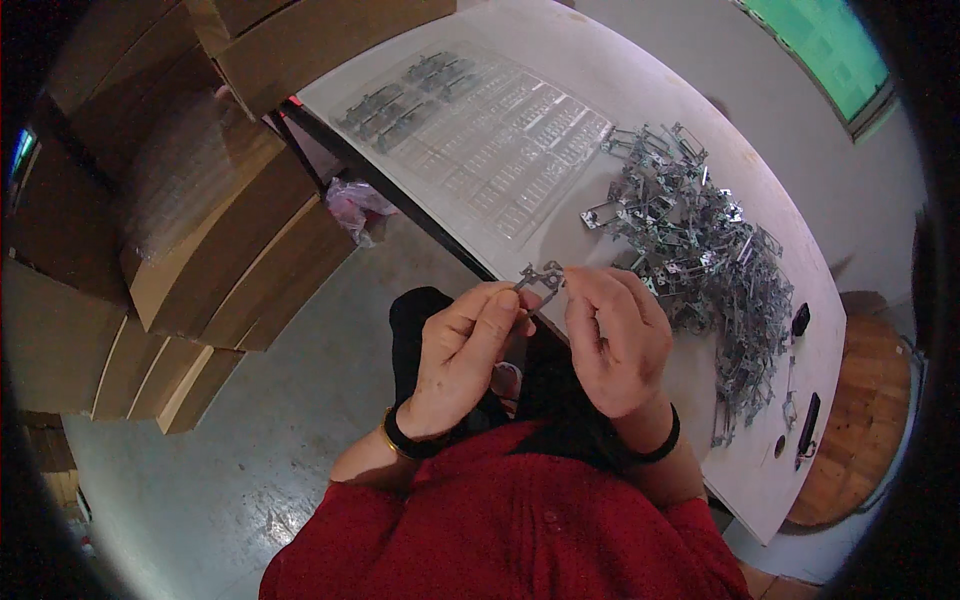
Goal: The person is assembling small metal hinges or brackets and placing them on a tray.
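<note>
Small grey metal brackets with cut-out, forked ends are held up in front of my body, near the table's edge. My left hand pinches them between thumb and fingers from the left. The fingertips of my right hand close on their right end. How many pieces are between my hands I cannot tell. Just beyond my right hand a large tangled heap of similar metal brackets lies on the white table. Farther off is a clear plastic tray, with brackets in its far left slots.
Cardboard boxes are stacked at the left, beside the table. A pink plastic bag sits near them under the table's edge. Small black objects lie at the table's right end, and a round wooden stool stands past it.
</note>
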Motion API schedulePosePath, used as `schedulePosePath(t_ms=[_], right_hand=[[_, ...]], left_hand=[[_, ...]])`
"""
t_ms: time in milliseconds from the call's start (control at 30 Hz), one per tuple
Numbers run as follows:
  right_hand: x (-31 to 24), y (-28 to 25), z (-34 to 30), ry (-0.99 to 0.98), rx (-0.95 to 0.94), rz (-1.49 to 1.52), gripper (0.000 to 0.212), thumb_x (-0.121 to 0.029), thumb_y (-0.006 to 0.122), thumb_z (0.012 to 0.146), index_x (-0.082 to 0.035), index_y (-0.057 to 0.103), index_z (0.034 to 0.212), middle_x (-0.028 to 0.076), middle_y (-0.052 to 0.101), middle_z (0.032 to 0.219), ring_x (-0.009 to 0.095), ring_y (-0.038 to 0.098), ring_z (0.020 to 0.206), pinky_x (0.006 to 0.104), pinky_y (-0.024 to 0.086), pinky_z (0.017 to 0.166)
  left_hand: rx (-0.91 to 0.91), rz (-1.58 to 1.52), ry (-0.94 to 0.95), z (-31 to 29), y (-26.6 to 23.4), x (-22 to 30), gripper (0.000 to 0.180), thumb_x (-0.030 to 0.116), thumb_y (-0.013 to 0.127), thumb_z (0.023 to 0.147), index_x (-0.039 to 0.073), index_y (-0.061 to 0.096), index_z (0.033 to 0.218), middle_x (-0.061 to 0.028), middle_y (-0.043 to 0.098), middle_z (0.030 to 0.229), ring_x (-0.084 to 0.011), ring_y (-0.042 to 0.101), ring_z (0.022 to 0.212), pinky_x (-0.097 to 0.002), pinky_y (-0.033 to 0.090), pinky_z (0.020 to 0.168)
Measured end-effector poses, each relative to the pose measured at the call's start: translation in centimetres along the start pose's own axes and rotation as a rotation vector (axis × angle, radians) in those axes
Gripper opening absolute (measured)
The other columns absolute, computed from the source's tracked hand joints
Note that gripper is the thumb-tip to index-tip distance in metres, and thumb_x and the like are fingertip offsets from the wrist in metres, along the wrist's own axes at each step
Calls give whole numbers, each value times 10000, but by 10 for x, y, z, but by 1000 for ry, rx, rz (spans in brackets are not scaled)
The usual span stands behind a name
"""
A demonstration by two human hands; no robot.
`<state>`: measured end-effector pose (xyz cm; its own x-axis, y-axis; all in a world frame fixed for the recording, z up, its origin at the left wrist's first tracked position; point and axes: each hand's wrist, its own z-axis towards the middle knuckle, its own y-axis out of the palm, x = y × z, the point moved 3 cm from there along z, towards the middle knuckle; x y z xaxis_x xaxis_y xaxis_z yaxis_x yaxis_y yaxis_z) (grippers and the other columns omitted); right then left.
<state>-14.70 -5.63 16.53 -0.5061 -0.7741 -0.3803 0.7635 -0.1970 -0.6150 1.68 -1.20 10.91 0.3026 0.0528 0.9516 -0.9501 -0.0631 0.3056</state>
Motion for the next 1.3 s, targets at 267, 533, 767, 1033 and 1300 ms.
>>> schedulePosePath(t_ms=[267, 533, 767, 1033, 1300], right_hand=[[0, 2, -3, 7, 24, -23, 302, 27, 740, 845, -10, 703, 1143, 156, 707, 963, 338, 693, 822, 408, 564, 705], [-6, 1, -2, 28, 9, 28, 306, 32, 739, 839, -22, 697, 1138, 156, 702, 975, 344, 688, 839, 418, 556, 711], [-8, 1, -2, 10, -9, 12, 321, 53, 729, 835, -23, 700, 1146, 159, 702, 975, 348, 692, 849, 412, 559, 718], [-6, -2, -3, 21, 8, 32, 334, 43, 736, 835, -19, 697, 1161, 165, 703, 994, 348, 698, 874, 406, 567, 740], [-10, -1, 0, -11, 12, 21, 256, 144, 670, 843, 28, 669, 1071, 171, 714, 965, 333, 696, 821, 383, 568, 710]], left_hand=[[-3, 27, -5, -1, 0, 0, 321, 292, 531, 1103, 31, 708, 1164, 6, 686, 922, -43, 586, 818, -204, 454, 672], [-3, 9, 22, -1, 2, 0, 318, 289, 529, 1103, 32, 709, 1161, 2, 688, 924, -44, 588, 823, -202, 453, 675], [-9, 26, 28, -1, 0, 0, 314, 276, 529, 1103, 23, 703, 1167, 0, 687, 930, -45, 579, 822, -208, 453, 689], [-14, 30, -10, -3, 1, 3, 310, 270, 527, 1104, 21, 702, 1163, -4, 687, 933, -51, 583, 845, -214, 456, 712], [5, 51, 32, -2, 4, 2, 341, 299, 528, 1097, 10, 704, 1140, -16, 683, 912, -57, 539, 781, -228, 428, 690]])
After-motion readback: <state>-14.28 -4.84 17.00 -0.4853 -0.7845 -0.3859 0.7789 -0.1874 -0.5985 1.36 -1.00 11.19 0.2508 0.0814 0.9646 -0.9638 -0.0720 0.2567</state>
